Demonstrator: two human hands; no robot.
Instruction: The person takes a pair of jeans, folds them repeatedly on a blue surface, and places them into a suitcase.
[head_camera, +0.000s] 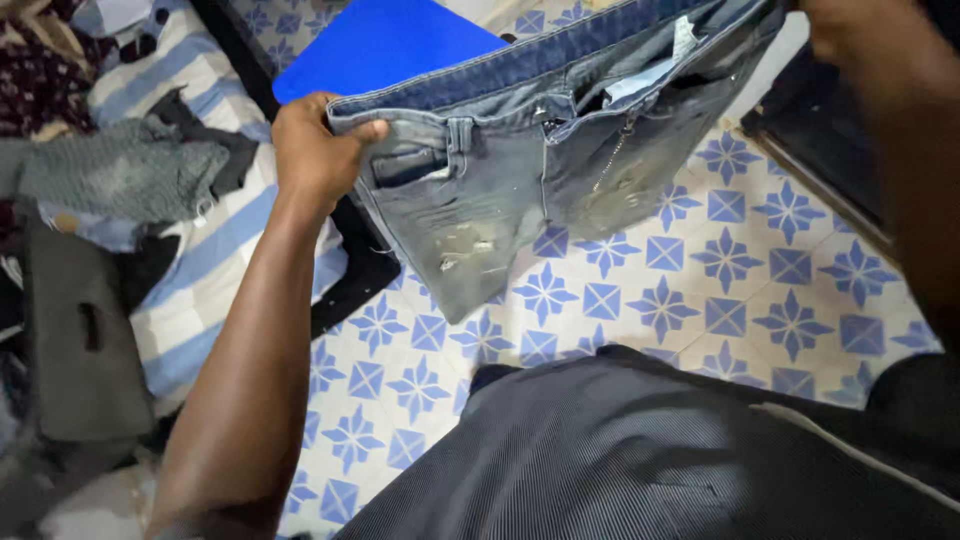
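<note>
A pair of faded grey-blue denim jeans (520, 170) hangs in the air over the tiled floor, held up by the waistband. My left hand (315, 150) grips the waistband's left end, thumb over the top near a belt loop. My right hand (850, 35) holds the waistband's other end at the top right edge of the view; its fingers are mostly hidden. The fly is unzipped, showing a white label and pocket lining. Pale worn spots mark the legs.
A blue-and-white striped mattress (200, 270) at the left carries a heap of clothes (120, 170) and a grey garment (85, 340). A flat blue sheet (385, 45) lies behind the jeans. Dark furniture (810, 160) stands at the right. My dark-clothed lap (620, 450) fills the bottom.
</note>
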